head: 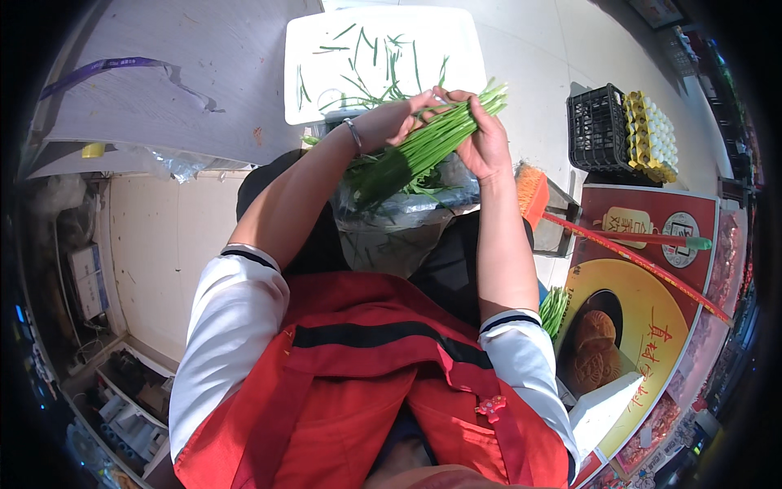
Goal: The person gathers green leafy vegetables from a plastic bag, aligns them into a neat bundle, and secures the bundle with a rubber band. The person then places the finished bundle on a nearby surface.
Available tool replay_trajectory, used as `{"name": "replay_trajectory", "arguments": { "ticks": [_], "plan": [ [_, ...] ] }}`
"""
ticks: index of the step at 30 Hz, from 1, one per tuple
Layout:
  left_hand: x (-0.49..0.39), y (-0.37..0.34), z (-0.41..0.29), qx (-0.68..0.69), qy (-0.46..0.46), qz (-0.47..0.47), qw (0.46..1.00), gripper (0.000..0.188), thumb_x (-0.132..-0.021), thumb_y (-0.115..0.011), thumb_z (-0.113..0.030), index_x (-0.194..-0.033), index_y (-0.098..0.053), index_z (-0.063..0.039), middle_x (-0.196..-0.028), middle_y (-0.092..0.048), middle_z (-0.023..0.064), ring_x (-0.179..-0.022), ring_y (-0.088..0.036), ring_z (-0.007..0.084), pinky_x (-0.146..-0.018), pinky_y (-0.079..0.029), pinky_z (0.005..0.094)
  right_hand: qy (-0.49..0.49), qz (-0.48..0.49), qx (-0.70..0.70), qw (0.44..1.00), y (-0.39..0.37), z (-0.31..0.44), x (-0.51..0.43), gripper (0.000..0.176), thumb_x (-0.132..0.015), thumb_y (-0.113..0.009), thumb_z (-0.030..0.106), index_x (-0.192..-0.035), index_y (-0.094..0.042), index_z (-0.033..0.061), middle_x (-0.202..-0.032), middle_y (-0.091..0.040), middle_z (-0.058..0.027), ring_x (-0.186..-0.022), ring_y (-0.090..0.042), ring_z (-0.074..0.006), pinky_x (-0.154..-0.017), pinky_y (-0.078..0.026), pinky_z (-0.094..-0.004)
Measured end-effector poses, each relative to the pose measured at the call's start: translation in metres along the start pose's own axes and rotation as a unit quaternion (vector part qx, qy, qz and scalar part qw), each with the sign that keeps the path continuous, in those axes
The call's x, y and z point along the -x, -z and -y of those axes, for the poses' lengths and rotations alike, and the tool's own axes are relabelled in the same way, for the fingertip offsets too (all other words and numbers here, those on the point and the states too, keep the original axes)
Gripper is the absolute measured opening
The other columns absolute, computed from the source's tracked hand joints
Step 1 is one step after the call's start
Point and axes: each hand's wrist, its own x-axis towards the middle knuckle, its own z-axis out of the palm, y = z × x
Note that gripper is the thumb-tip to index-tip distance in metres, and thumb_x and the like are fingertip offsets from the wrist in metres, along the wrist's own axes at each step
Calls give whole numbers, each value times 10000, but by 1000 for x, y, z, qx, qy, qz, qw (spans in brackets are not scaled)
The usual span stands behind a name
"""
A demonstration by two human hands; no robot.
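A bundle of long green stalks, apparently garlic chives point(427, 142), slants across in front of me, its pale cut ends up to the right and its dark leafy ends down to the left. My right hand point(486, 142) is closed around it near the pale ends, thumb on top. My left hand point(408, 117), with a bracelet on its wrist, has its fingers against the bundle's upper side; its grip is partly hidden. Under the bundle, between my knees, lies a clear plastic bag point(397, 219) with more greens. Loose stalks are scattered on a white plastic tray or lid point(452, 36) beyond my hands.
To the right stand a black plastic crate point(595, 128) and yellow trays of eggs point(650, 137). An orange broom point(533, 194) leans across a red printed board point(647, 211). More green stalks point(553, 313) lie by my right elbow. A pale panel point(183, 79) flanks me on the left.
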Motion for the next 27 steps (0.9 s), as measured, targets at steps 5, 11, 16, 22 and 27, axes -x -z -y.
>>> {"name": "replay_trajectory", "arguments": {
  "ticks": [5,11,16,22,27],
  "plan": [
    [10,-4,-2,-138,28,-16,990,573,-968,-406,-534,-1196,-611,-51,-758,-594,3,-632,-476,53,-604,-390,229,42,-72,165,983,9,10,5,341,-1009,-414,263,-1176,-527,-12,-1326,-494,-213,-1252,-456,-372,-1025,-418,-461],
    [2,11,4,-145,-124,-206,960,481,-938,-518,-472,-1136,-613,-44,-932,-640,-12,-826,-531,52,-684,-426,210,72,-72,182,978,20,19,13,312,-995,-442,261,-1148,-546,9,-1375,-427,-220,-1329,-361,-384,-1071,-356,-508],
    [3,31,4,-47,-182,-207,960,425,-964,-507,-386,-1183,-578,-29,-999,-652,26,-897,-571,76,-760,-448,220,145,63,-104,982,27,26,17,255,-997,-427,258,-1103,-560,68,-1398,-397,-168,-1355,-292,-431,-1100,-258,-620],
    [20,19,4,29,-81,13,996,725,-958,-299,-616,-1328,-494,-24,-1244,-591,172,-1053,-590,191,-847,-456,270,157,78,-191,966,34,36,21,253,-994,-416,247,-1035,-600,78,-1370,-471,-125,-1355,-297,-426,-1095,-177,-688],
    [20,7,12,309,13,276,910,821,-963,-204,-625,-1468,-200,22,-1388,-447,215,-1184,-528,241,-1022,-410,394,172,61,-204,962,37,40,25,267,-994,-402,245,-993,-619,89,-1343,-514,-107,-1351,-326,-395,-1097,-151,-698]
  ]
}}
